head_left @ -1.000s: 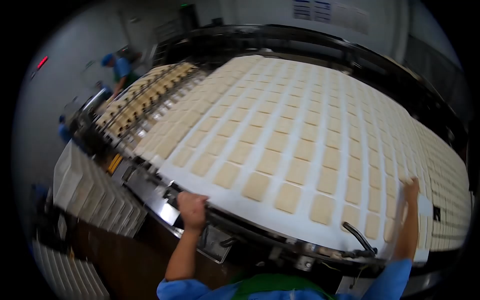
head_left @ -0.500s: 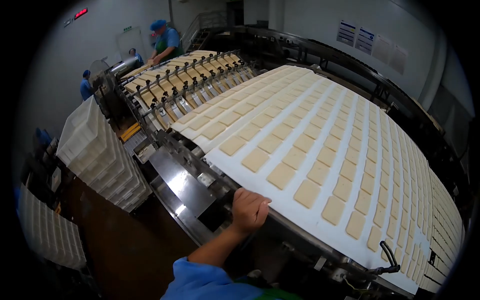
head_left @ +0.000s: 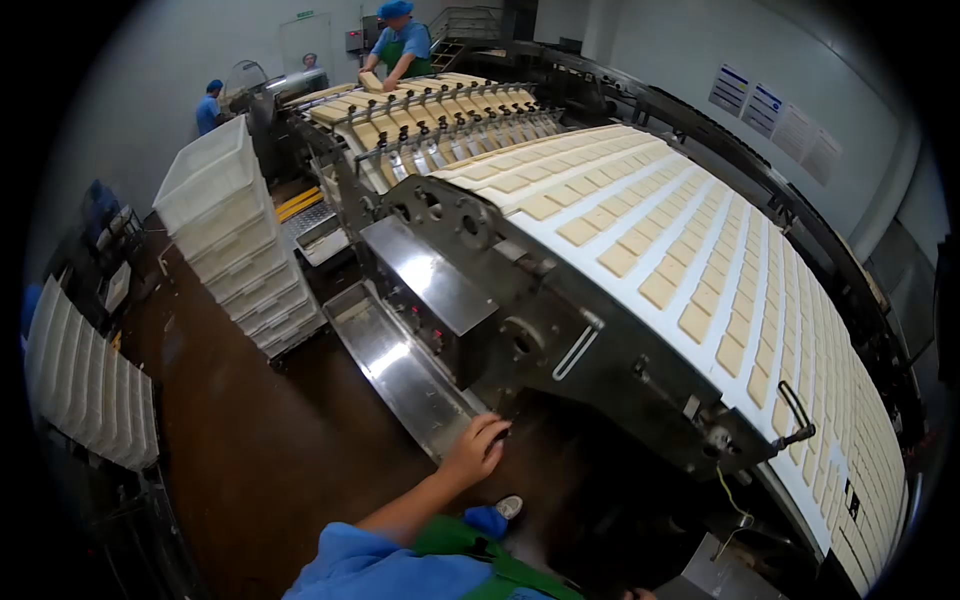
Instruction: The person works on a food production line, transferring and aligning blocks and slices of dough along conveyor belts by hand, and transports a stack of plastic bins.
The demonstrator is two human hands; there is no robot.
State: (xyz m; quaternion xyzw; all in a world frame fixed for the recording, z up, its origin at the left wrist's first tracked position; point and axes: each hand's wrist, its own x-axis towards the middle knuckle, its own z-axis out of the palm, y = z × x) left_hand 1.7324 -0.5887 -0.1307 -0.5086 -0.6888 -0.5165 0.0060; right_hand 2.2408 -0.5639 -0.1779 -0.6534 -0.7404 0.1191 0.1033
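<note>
My left hand [head_left: 476, 453] is at the lower end of a long shallow metal tray [head_left: 405, 395], low beside the machine. Its fingers are curled, and a small dark spot shows at the fingertips; what they grip, if anything, I cannot make out. A sliver of what seems to be my right hand [head_left: 640, 594] shows at the bottom edge, its fingers mostly hidden. Above and to the right, a wide white conveyor belt [head_left: 640, 308] carries rows of pale, flat rectangular dough pieces [head_left: 657, 290]. A metal cover box [head_left: 430, 275] sits on the machine's side frame.
Stacked white crates [head_left: 215, 220] stand on the left, with another crate stack [head_left: 90, 380] farther left. A co-worker [head_left: 402, 45] handles a pale block at the far end; another person [head_left: 208, 108] is behind. A black handle [head_left: 796, 415] projects from the belt's near edge.
My left hand has left the conveyor's edge and moved down to the metal tray's end. The view has shifted, showing more of the machine's side and floor. The far co-worker's arms have moved.
</note>
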